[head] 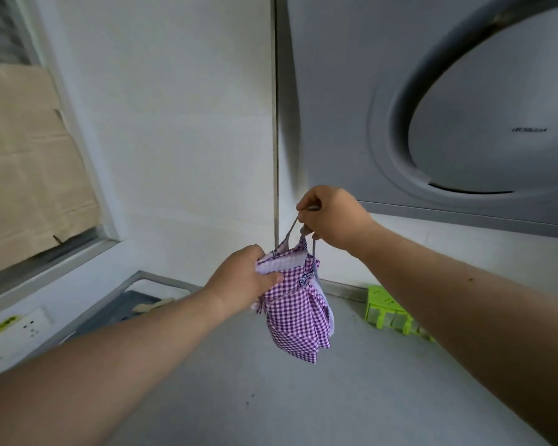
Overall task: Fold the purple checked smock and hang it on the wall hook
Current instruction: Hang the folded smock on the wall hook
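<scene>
Both bare forearms reach forward from the bottom corners of the view and converge near the centre, the left arm rising from about 8 o'clock and the right arm from about 4 o'clock. The left hand point(242, 278) is turned with its back toward the camera, fingers curled and closed around the upper left edge of the purple checked smock point(295, 309), the thumb pressed across the cloth at its pale lilac hem. The right hand point(331, 215) sits higher, at about 1 o'clock from the left hand, wrist bent slightly down and fingers pinched shut on the grey strap point(293, 225), which runs taut in a thin loop from the fist down to the top of the bundle. The two hands are close together but not touching. The smock hangs in the air as a compact, folded bunch between and below the hands, its lower end drooping toward 6 o'clock above the grey countertop point(319, 397) without touching it. Behind it is the white wall corner point(276, 123); no hook can be made out, since the right fist covers that spot. A grey range hood point(464, 107) fills the 2 o'clock area, a lime-green rack point(388, 309) stands on the counter at 4 o'clock from the smock, and a window point(23, 162) lies at 9 o'clock.
</scene>
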